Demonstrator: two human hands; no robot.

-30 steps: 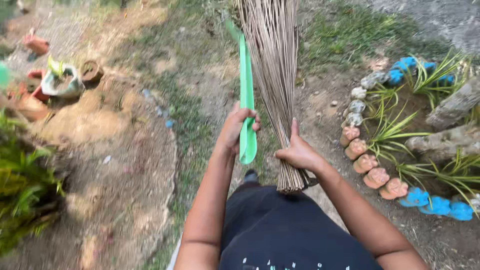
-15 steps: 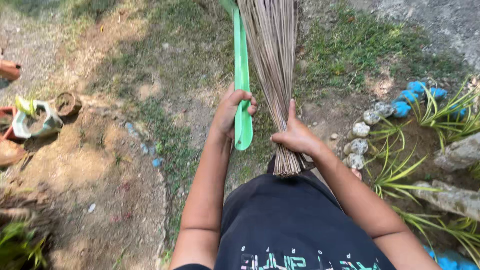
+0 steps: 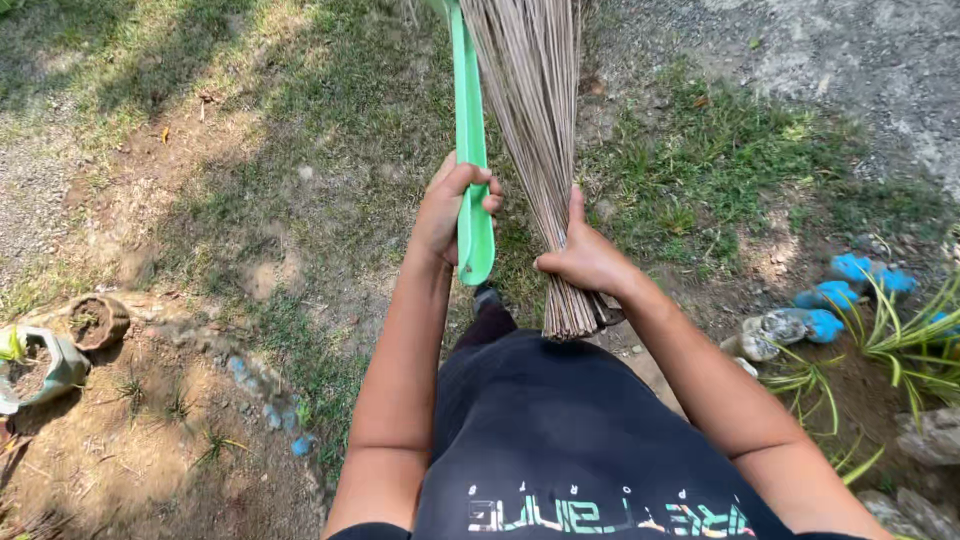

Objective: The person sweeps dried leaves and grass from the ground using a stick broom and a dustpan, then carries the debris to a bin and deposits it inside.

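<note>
While standing over patchy grass (image 3: 720, 150), gripped two long things side by side, both pointing away from the body. Closed the left hand (image 3: 455, 210) round a flat green plastic handle (image 3: 468, 120), fingers curled over its front and thumb behind, just above its rounded lower end; probably took it that low to leave the length ahead free to swing. Wrapped the right hand (image 3: 585, 258) about a stick broom (image 3: 530, 100), a tight bundle of thin brown ribs, with the thumb laid straight up along the ribs and the fingers pressed round the back. Took that hold close to the bound butt end, which poked out below the fist against a dark shirt (image 3: 560, 430); likely chose the spot because the ribs stay packed together there and fan apart farther out. Kept handle and broom near each other but apart, neither hand touching the other's load. Could not see the far ends of either, both cut off by the top edge of the view.

Stood with a dark shoe (image 3: 487, 297) showing between the forearms. Had blue-painted stones (image 3: 850, 270) and spiky green plants (image 3: 910, 340) well off to the right, edging a bed of bare soil. Had a small round earth-filled pot (image 3: 97, 320) and a cut container planter (image 3: 35, 365) well off to the left, beside a bare dirt mound. Faced pale gravel (image 3: 850, 60) beyond the grass.
</note>
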